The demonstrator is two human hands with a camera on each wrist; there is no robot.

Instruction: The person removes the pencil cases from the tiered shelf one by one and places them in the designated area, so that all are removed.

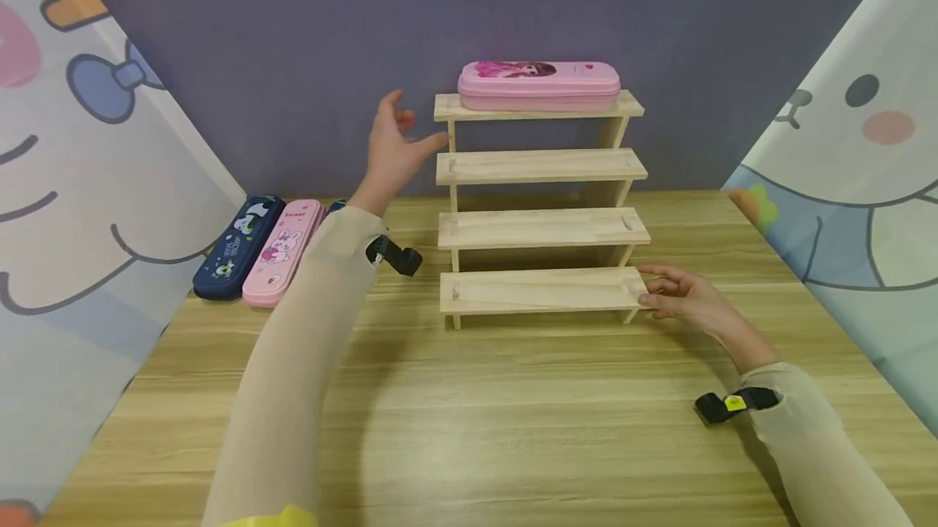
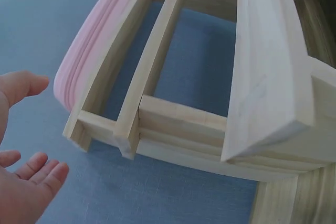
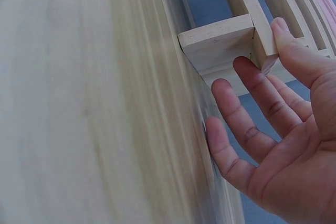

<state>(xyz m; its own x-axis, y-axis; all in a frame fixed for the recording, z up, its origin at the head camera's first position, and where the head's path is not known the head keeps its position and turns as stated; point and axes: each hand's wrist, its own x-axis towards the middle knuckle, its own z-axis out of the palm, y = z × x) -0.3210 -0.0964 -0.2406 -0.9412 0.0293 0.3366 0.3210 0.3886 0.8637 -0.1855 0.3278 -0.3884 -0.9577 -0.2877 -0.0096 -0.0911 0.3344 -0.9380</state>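
A stepped wooden rack [image 1: 541, 222] with several shelves stands on the wooden table [image 1: 513, 421]. A pink pencil case [image 1: 539, 85] lies on its top shelf, and its pink edge [image 2: 89, 56] also shows in the left wrist view. My left hand [image 1: 392, 148] is raised beside the rack's upper left end with fingers spread, holding nothing. My right hand [image 1: 677, 292] rests with straight fingers [image 3: 252, 85] against the right end of the lowest shelf [image 3: 220, 40].
A dark blue pencil case [image 1: 238, 248] and a pink rabbit pencil case [image 1: 284, 251] lie side by side at the table's left back. Cartoon-print curtains [image 1: 73, 185] hang on both sides, with a grey-purple wall [image 1: 293, 22] behind.
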